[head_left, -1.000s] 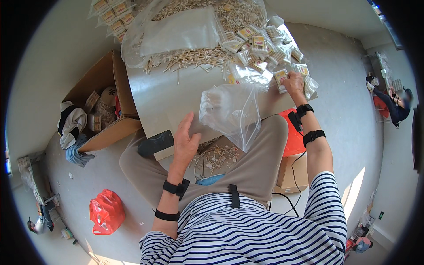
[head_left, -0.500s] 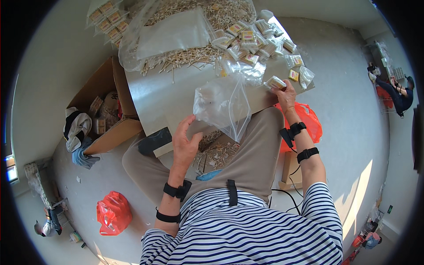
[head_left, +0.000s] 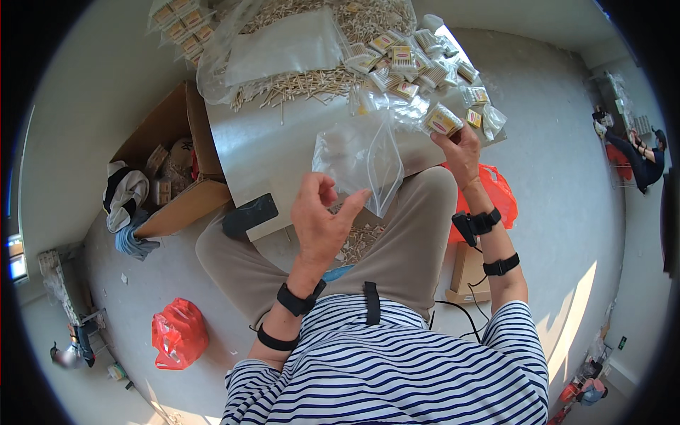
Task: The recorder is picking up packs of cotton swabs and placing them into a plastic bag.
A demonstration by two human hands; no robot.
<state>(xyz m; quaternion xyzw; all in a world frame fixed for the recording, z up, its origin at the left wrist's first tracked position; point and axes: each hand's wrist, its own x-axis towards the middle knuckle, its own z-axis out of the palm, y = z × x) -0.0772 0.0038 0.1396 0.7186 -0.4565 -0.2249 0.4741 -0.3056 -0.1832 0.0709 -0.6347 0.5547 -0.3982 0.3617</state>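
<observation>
A small clear packet of cotton swabs (head_left: 444, 121) with a yellow label is pinched in my right hand (head_left: 464, 150), over the table's right front corner. My left hand (head_left: 324, 219) hovers at the front edge, its thumb and fingers apart. Beside its fingertips lies a large clear zip bag (head_left: 347, 152), partly hanging over the edge toward my lap; whether the thumb touches it I cannot tell. Just beyond the right hand, several similar swab packets (head_left: 404, 60) are piled on the table.
A heap of loose cotton swabs (head_left: 297, 88) covers the table's (head_left: 248, 152) far side, with a clear plastic sheet (head_left: 283, 49) over it. At left stands an open cardboard box (head_left: 188, 209). Red plastic bags (head_left: 178, 333) sit on the floor. A dark phone-like slab (head_left: 251, 216) lies at the table's left corner.
My left hand has moved right along the zip bag's near edge, its fingers curling. My right hand has raised the swab packet slightly and turned its label up.
</observation>
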